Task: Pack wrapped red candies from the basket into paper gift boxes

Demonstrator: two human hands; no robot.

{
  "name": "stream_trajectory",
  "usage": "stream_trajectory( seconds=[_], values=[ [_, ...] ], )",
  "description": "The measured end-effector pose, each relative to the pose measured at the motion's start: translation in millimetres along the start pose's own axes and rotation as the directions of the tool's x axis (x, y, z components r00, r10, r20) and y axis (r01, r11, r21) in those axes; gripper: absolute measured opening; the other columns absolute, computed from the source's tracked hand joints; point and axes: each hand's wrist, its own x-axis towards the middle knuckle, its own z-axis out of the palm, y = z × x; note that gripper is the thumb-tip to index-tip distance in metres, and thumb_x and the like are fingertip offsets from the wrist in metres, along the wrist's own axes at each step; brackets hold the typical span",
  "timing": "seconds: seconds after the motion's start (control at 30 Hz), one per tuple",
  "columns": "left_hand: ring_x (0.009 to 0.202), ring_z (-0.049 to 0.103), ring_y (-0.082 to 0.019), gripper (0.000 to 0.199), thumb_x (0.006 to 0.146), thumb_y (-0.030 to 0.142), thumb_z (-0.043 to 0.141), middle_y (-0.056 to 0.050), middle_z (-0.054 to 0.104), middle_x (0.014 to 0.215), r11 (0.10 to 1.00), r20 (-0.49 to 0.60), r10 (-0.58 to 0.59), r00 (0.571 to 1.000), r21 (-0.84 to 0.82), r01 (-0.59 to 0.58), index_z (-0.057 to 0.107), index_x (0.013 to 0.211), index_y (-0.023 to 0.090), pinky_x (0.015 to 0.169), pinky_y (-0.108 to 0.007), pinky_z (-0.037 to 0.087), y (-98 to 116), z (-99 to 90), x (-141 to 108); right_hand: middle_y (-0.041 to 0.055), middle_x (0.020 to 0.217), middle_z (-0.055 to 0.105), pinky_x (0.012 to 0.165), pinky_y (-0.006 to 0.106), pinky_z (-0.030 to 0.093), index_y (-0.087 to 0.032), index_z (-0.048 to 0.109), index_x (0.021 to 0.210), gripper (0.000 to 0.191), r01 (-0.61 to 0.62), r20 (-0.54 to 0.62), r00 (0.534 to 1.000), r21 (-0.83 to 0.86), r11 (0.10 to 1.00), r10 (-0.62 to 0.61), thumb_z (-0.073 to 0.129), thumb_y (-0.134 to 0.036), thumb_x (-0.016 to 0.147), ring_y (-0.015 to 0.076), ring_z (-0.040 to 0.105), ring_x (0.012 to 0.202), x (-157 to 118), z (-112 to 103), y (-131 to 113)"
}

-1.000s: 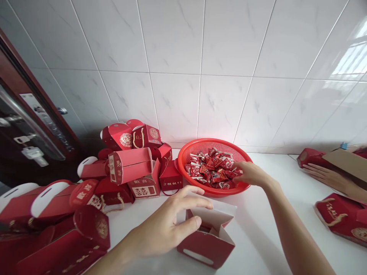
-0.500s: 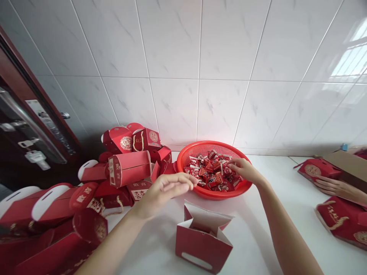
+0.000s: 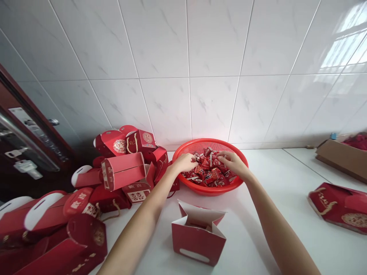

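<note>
While right hand (image 3: 234,163) stays at candies (image 3: 211,175), left hand (image 3: 183,163) now there too

Red-wrapped sweets (image 3: 211,175) lie in a red basket (image 3: 210,190); an open box (image 3: 198,240) (contents unclear) stands upright nearby.

white tabletop (image 3: 272,191) | red basket (image 3: 211,190) | open box (image 3: 197,238) | piled boxes (image 3: 124,172), left | corded box (image 3: 340,206), right | brown carton (image 3: 341,157)
</note>
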Motion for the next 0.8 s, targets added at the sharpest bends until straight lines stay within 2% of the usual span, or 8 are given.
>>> stream_trajectory(
  seconds=[0.07,0.23,0.37,0.43,0.57,0.67,0.8],
  values=[
    [0.072,0.066,-0.024,0.015,0.076,0.033,0.072,-0.003,0.067,0.064,1.0,0.035,-0.012,0.999,0.017,0.012,0.07,0.065,0.022,0.065,-0.031,0.043,-4,4.8,11,0.0024,0.078,0.068,0.068,0.033,0.049,-0.021,0.071,0.093,0.025,-0.013,0.0,1.0,0.011,1.0,0.013,0.059,-0.042,0.086,0.0203,0.062,0.073,0,1,1],
    [0.064,0.058,-0.019,0.037,0.064,0.05,0.083,-0.002,0.064,0.06,1.0,0.155,0.027,0.988,0.001,-0.028,0.062,0.054,0.022,0.057,-0.029,0.036,-11,12.8,18,0.0025,0.08,0.067,0.069,0.034,0.052,-0.019,0.07,0.101,0.025,-0.062,0.02,0.998,0.059,0.996,0.061,0.057,-0.037,0.089,0.0194,0.063,0.073,-1,0,3],
    [0.051,0.043,-0.014,0.053,0.059,0.06,0.085,0.003,0.047,0.047,0.994,0.217,0.101,0.971,-0.05,-0.092,0.051,0.045,0.022,0.052,-0.029,0.03,-12,14.9,17,0.0005,0.076,0.064,0.064,0.032,0.054,-0.02,0.069,0.103,0.023,-0.095,0.037,0.995,0.095,0.991,0.092,0.059,-0.036,0.089,0.0176,0.062,0.068,-2,0,4],
    [0.054,0.046,-0.015,0.047,0.062,0.055,0.084,0.003,0.049,0.049,0.987,0.202,0.145,0.969,-0.099,-0.127,0.054,0.048,0.021,0.054,-0.028,0.033,-12,14.6,17,0.0002,0.077,0.064,0.064,0.032,0.055,-0.02,0.069,0.103,0.023,-0.1,0.043,0.994,0.11,0.989,0.096,0.061,-0.037,0.09,0.0171,0.063,0.068,-3,0,3],
    [0.072,0.058,-0.02,0.027,0.075,0.044,0.073,0.0,0.064,0.068,0.961,0.105,0.21,0.972,-0.205,-0.186,0.065,0.065,0.02,0.068,-0.029,0.042,-13,14.2,17,0.0009,0.081,0.065,0.065,0.033,0.056,-0.02,0.07,0.1,0.024,-0.108,0.052,0.993,0.12,0.987,0.102,0.063,-0.04,0.088,0.0174,0.063,0.071,-6,-1,-1],
    [0.075,0.058,-0.02,0.029,0.084,0.045,0.063,-0.001,0.063,0.071,0.944,0.025,0.211,0.977,-0.264,-0.197,0.064,0.071,0.019,0.07,-0.03,0.044,-15,15.3,16,0.0032,0.092,0.067,0.066,0.033,0.056,-0.021,0.07,0.096,0.024,-0.107,0.061,0.993,0.123,0.987,0.1,0.064,-0.043,0.087,0.018,0.064,0.076,-7,-2,-4],
    [0.079,0.06,-0.021,0.031,0.088,0.049,0.059,-0.001,0.064,0.077,0.922,-0.057,0.186,0.981,-0.335,-0.194,0.064,0.082,0.019,0.073,-0.03,0.048,-18,17.3,12,0.0049,0.102,0.068,0.069,0.034,0.057,-0.021,0.071,0.096,0.026,-0.099,0.062,0.994,0.135,0.986,0.092,0.064,-0.044,0.086,0.0171,0.063,0.077,-7,-2,-2]
  ],
)
